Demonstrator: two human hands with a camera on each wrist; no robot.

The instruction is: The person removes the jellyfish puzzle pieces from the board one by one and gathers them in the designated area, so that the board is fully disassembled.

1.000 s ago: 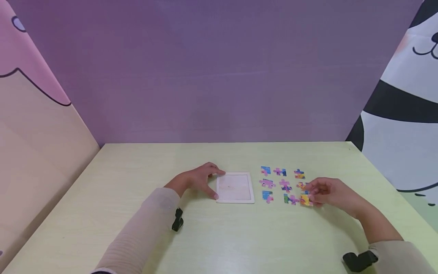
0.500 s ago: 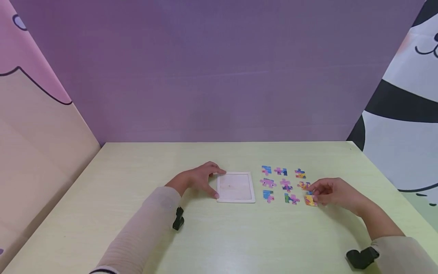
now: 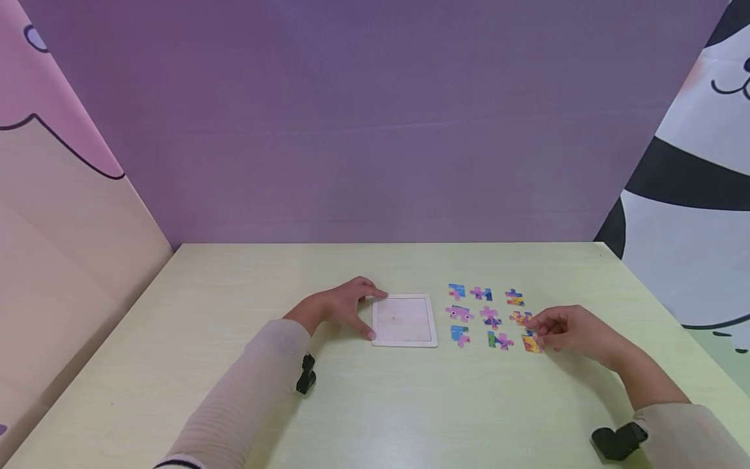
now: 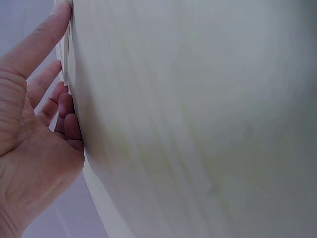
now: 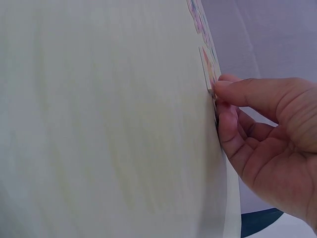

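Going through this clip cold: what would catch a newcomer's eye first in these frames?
Probably the bright puzzle pieces laid out in rows on the pale table, right of centre. The right hand pinches the yellow piece at the grid's near right corner. Left of the pieces lies a white square tray, with the left hand resting against its left edge.

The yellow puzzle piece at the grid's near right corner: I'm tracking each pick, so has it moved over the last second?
Yes. The yellow puzzle piece, pinched by the right hand, slid slightly right, away from the white tray.
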